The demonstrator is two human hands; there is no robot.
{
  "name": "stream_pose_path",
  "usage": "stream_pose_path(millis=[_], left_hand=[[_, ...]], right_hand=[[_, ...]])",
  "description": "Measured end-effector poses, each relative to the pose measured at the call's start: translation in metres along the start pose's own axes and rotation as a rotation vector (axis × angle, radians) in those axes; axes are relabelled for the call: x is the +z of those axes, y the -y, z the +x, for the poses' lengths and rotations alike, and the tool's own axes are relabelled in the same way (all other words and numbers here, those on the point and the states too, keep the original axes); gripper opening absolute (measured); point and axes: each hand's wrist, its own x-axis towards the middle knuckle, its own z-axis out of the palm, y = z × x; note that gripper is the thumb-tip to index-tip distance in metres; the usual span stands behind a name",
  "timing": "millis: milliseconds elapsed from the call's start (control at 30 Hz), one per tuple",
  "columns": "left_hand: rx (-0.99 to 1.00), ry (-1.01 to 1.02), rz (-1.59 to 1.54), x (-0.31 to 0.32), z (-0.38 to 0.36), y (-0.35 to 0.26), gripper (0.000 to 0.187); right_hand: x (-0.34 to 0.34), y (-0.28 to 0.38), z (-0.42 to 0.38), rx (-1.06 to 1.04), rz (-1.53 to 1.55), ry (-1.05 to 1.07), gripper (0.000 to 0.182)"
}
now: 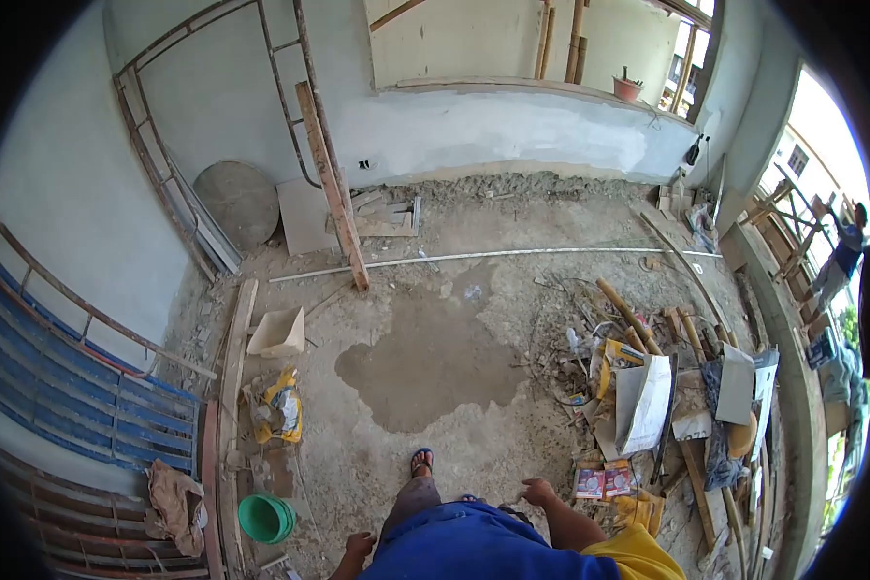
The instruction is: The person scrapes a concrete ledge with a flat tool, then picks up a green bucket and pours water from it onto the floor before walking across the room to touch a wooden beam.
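Note:
My left hand (361, 544) hangs low beside my blue shirt, at the bottom of the head view. Its fingers look loosely apart, with nothing seen in them. The nearest thing to it is a green bucket (267, 519) on the floor to the left, which it does not touch. My right hand (537, 491) hangs at the other side of the shirt, fingers loosely apart and holding nothing visible. To its right lie printed red-and-white packets (604, 480) on the floor. A sandalled foot (421, 462) shows ahead of my body.
Scrap wood, cardboard (645, 401) and rubble pile up on the right. A cream container (277, 333) and a yellow sack (280, 406) stand left. A wooden plank (331, 184) leans ahead; a long pale pipe (493, 253) crosses the floor. Another person (841, 256) is outside, right.

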Motion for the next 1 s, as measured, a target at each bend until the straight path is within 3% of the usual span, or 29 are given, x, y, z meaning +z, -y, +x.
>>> stream_pose_path(millis=[67,167,233,333,433,533,600,667,733,767,800,900,967,1000], left_hand=[[0.209,0.013,0.26,-0.017,0.051,0.015,0.049],[-0.074,-0.254,-0.253,-0.053,0.075,-0.019,0.046],[-0.087,-0.188,-0.316,-0.092,0.091,-0.041,0.045],[-0.002,-0.133,-0.255,-0.147,0.124,-0.081,0.046],[0.087,-0.128,-0.129,-0.191,0.153,-0.152,0.049],[0.217,-0.094,-0.011,-0.218,0.19,-0.246,0.052],[0.271,-0.083,0.02,-0.226,0.199,-0.329,0.051],[0.325,-0.05,-0.002,-0.222,0.197,-0.406,0.048],[0.435,0.023,-0.032,-0.214,0.211,-0.466,0.046],[0.468,0.005,-0.018,-0.208,0.222,-0.488,0.042],[0.501,-0.016,-0.006,-0.199,0.231,-0.507,0.039],[0.425,0.088,0.198,-0.191,0.258,-0.555,0.037],[0.432,-0.026,0.255,-0.185,0.274,-0.558,0.039],[0.367,0.049,0.419,-0.183,0.296,-0.553,0.037]], right_hand=[[-0.012,0.014,0.027,-0.023,-0.104,-0.034,0.047],[-0.026,0.048,0.065,-0.231,-0.479,-0.028,0.034],[-0.046,0.079,0.096,-0.445,-0.836,0.081,0.03],[-0.107,0.167,0.064,0.009,0.372,-0.135,0.028],[-0.143,0.21,0.062,0.042,0.357,-0.346,0.032],[-0.145,0.188,0.09,0.138,0.478,-0.376,0.031],[-0.121,0.13,0.126,-0.11,-0.397,-0.384,0.03],[-0.109,0.08,0.147,0.137,-0.243,-0.088,0.033],[-0.099,0.035,0.141,0.207,-0.234,-0.024,0.039],[-0.077,-0.014,0.164,0.111,-0.383,0.083,0.04],[-0.082,-0.022,0.155,0.143,-0.385,0.073,0.031],[-0.137,-0.04,0.169,0.212,-0.374,0.228,0.026],[-0.191,-0.041,0.203,0.21,-0.351,0.256,0.024],[-0.222,-0.037,0.224,0.198,-0.346,0.26,0.022]])
